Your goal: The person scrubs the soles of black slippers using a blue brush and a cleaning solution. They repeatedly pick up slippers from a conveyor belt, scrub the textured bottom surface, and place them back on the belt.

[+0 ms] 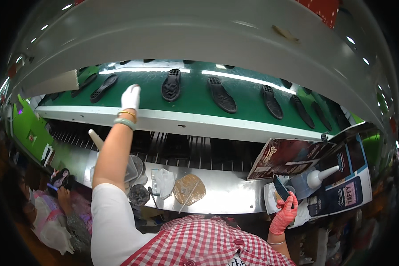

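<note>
My left hand [131,96], in a white glove, reaches out over the green conveyor belt [195,99] with fingers together, close to a black shoe sole [103,87] and another black sole [171,85]. It holds nothing that I can see. My right hand [285,213], in a pink glove, is low at the right, gripping a dark flat tool [280,187] over a small white container [271,195]. Several more black soles [221,94] lie spaced along the belt.
A white squeeze bottle [312,179] stands by cardboard boxes [288,157] at right. On the metal shelf [226,193] lie a round brown pad [189,189], a white rag [165,181] and a brush. A seated person [53,213] is at lower left.
</note>
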A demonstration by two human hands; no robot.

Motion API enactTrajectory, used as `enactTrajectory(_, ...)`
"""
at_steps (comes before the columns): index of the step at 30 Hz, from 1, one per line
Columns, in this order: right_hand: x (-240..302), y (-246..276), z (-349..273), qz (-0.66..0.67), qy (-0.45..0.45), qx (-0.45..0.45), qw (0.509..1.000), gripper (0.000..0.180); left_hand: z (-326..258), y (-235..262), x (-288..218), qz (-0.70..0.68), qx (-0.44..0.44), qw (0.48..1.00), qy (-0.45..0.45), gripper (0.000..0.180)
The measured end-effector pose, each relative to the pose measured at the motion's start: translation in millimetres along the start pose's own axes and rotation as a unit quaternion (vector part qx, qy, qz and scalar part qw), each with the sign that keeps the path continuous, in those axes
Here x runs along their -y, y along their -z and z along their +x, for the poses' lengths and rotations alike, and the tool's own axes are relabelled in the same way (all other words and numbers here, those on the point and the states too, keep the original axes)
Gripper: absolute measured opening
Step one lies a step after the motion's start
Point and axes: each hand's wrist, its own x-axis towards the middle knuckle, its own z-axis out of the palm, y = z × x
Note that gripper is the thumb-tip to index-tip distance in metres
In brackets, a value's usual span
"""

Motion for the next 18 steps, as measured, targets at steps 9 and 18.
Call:
enactTrajectory(9,-11.6,6.1,-23.9,0.063,-0.129,-0.143,0.979,0.026,156.2,83.6,174.5,0.236,0.154,0.929,0.24,0.059)
enactTrajectory(18,-28.7,16.2,-56.5,0.154,-0.184,-0.214,0.947,0.022,175.1,71.0,208.9,0.116,0.057,0.942,0.311,0.056)
